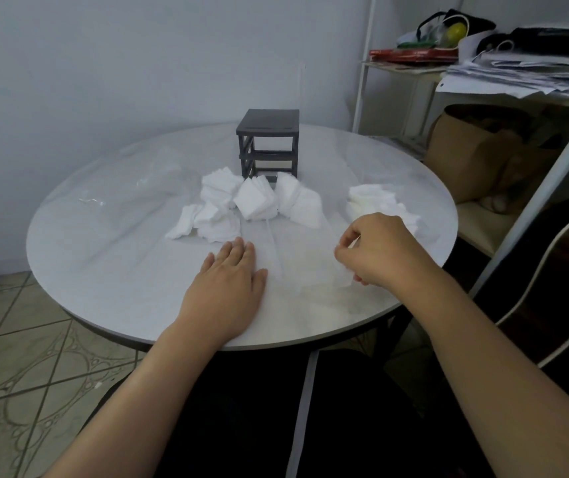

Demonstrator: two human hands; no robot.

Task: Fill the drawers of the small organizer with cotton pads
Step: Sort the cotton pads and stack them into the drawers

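Note:
A small dark organizer frame [268, 146] stands at the back of the round white table [110, 257], its slots showing no drawers. Loose piles of white square cotton pads [257, 201] lie in front of it, and another pile of pads [376, 201] lies to the right. Between my hands sits a faint clear plastic drawer [296, 257]; what it contains is hard to make out. My left hand [231, 281] lies flat on the table with straight fingers, beside the drawer. My right hand [376, 250] has curled fingers and pinches a white wad of cotton pads [340, 277] over the drawer's right side.
A clear plastic bag [158, 188] lies on the table's left side. To the right stand a white shelf rack [410, 74] with papers and bags, a brown paper bag [476, 157], and a guitar [559, 281]. The tiled floor [17, 357] shows at the lower left.

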